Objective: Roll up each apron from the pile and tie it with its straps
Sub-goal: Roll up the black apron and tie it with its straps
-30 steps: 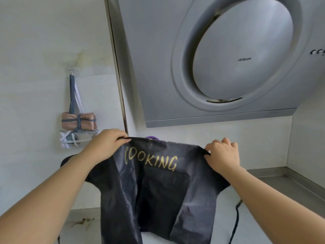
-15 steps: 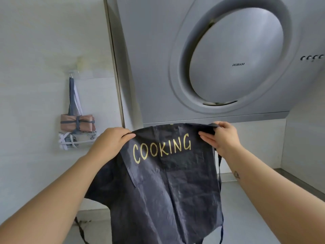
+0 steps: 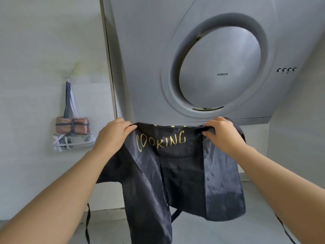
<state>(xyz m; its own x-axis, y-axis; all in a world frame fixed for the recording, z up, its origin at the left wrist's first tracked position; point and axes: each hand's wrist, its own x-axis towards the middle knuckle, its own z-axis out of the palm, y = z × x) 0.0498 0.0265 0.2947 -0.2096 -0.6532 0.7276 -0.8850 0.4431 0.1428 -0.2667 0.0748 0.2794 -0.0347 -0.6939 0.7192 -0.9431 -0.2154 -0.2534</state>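
Note:
I hold a dark grey apron with gold "COOKING" lettering up in front of me, below the range hood. My left hand pinches its top left corner. At the top right corner, my right hand grips a bunched fold of the cloth. The apron hangs down in folds, and its thin dark straps dangle at both sides toward the counter. On the left wall hang two rolled and tied aprons: a tan one bound with grey straps, and a white one under it.
A large silver range hood with a round panel fills the upper right, close above my hands. A wall hook carries the two hanging rolls. The grey counter lies below, with a wall on the right.
The apron's top edge has sagged and folded over, and the right side is now bunched in my right hand. Both hands have moved slightly apart.

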